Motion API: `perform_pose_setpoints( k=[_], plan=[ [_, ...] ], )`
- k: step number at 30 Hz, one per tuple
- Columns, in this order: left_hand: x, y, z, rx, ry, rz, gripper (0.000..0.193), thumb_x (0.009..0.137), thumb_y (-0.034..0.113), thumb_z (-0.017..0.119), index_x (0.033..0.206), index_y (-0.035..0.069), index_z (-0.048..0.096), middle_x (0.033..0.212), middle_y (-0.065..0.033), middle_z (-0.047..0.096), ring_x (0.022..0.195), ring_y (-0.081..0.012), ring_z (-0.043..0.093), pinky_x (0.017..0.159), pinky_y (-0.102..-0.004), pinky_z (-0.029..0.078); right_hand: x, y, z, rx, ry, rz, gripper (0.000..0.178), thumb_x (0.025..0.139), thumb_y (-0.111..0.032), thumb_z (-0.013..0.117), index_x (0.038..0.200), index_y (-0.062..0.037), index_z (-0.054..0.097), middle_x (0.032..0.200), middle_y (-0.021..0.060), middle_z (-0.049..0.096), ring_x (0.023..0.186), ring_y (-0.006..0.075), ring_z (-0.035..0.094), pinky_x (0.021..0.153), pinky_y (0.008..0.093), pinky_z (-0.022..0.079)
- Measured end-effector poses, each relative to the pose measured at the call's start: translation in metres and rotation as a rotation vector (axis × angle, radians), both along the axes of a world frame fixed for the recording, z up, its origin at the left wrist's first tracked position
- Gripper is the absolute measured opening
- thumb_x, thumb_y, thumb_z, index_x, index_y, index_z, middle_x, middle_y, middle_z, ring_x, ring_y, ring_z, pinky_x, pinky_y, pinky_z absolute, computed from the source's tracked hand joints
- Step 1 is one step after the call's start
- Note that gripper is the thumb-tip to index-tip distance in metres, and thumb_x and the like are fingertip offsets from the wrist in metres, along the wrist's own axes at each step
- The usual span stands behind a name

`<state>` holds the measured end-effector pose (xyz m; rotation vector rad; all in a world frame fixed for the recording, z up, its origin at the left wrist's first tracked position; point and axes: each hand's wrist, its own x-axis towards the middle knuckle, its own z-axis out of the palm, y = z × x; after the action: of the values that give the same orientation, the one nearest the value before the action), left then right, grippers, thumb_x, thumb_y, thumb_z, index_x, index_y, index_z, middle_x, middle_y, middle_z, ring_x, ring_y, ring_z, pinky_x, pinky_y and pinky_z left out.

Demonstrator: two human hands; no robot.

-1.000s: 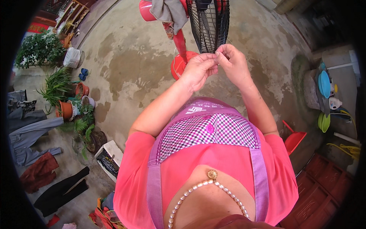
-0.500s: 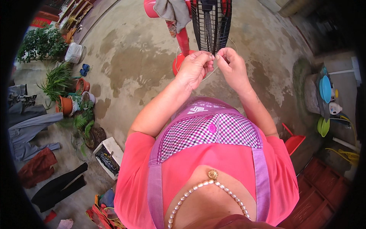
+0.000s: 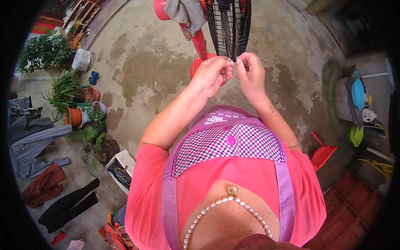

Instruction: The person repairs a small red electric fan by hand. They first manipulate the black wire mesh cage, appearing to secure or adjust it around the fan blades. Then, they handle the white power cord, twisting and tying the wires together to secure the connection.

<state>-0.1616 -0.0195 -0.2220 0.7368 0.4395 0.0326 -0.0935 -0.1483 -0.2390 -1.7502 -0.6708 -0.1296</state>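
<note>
An electric fan with a black wire grille (image 3: 229, 31) stands in front of me, seen edge-on. Its red stand (image 3: 200, 43) rises from a red base. At the lower edge of the grille, my left hand (image 3: 211, 74) is closed, thumb and forefinger pinched together. Close beside it, my right hand (image 3: 251, 79) is closed in a pinch too, its thumb upright against the forefinger. Whatever lies between the fingertips is too small to make out. A grey cloth (image 3: 183, 11) drapes over the fan's red housing, left of the grille.
A thin pale cord (image 3: 256, 45) loops on the wet-patched concrete floor (image 3: 141, 71). Potted plants (image 3: 73, 116) and hanging clothes (image 3: 35, 143) line the left. A red dustpan (image 3: 323, 156), blue basin (image 3: 357, 95) and green basin (image 3: 356, 135) are at the right.
The fan sits slightly farther left in view. My right hand has turned a little, its fingers now more upright; both pinches stay at the grille's lower edge.
</note>
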Motion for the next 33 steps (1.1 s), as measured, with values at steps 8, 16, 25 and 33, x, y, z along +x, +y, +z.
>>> perform_pose_setpoints(
  k=[8, 16, 25, 33],
  plan=[
    [-0.006, 0.006, -0.001, 0.109, -0.015, -0.025, 0.009, 0.088, 0.006, 0.060, 0.093, -0.001, 0.064, 0.079, -0.0055, 0.064, 0.070, -0.0116, 0.058, 0.069, -0.0266, 0.052, 0.008, -0.002, 0.003, -0.166, -0.303, 0.025, 0.015, 0.080, -0.005, 0.065, 0.090, -0.0071, 0.054, 0.082, 0.0082, 0.058, 0.072, 0.0279, 0.060, 0.060, 0.0382, 0.048],
    [-0.004, -0.001, 0.014, 0.111, 0.047, -0.009, 0.011, 0.090, 0.008, 0.062, 0.096, -0.001, 0.064, 0.087, -0.0082, 0.068, 0.072, -0.0108, 0.061, 0.066, -0.0239, 0.052, 0.011, -0.005, 0.003, -0.155, -0.309, 0.044, 0.016, 0.081, -0.005, 0.065, 0.092, -0.0071, 0.054, 0.085, 0.0083, 0.060, 0.074, 0.0282, 0.061, 0.061, 0.0377, 0.049],
    [0.000, 0.000, 0.003, 0.042, 0.026, -0.045, 0.008, 0.091, 0.008, 0.062, 0.093, 0.000, 0.064, 0.079, -0.0040, 0.065, 0.067, -0.0090, 0.058, 0.064, -0.0234, 0.051, 0.009, -0.011, 0.020, -0.163, -0.275, 0.084, 0.011, 0.080, -0.006, 0.067, 0.089, -0.0046, 0.060, 0.083, 0.0098, 0.063, 0.071, 0.0263, 0.063, 0.062, 0.0357, 0.051],
    [0.001, -0.008, 0.005, 0.020, 0.037, 0.050, 0.006, 0.089, 0.006, 0.062, 0.086, 0.001, 0.064, 0.075, -0.0026, 0.064, 0.065, -0.0083, 0.055, 0.062, -0.0230, 0.048, 0.011, -0.010, 0.026, -0.190, -0.222, 0.121, 0.010, 0.080, -0.005, 0.065, 0.087, -0.0064, 0.058, 0.080, 0.0091, 0.061, 0.069, 0.0276, 0.063, 0.059, 0.0365, 0.050]
  ],
)
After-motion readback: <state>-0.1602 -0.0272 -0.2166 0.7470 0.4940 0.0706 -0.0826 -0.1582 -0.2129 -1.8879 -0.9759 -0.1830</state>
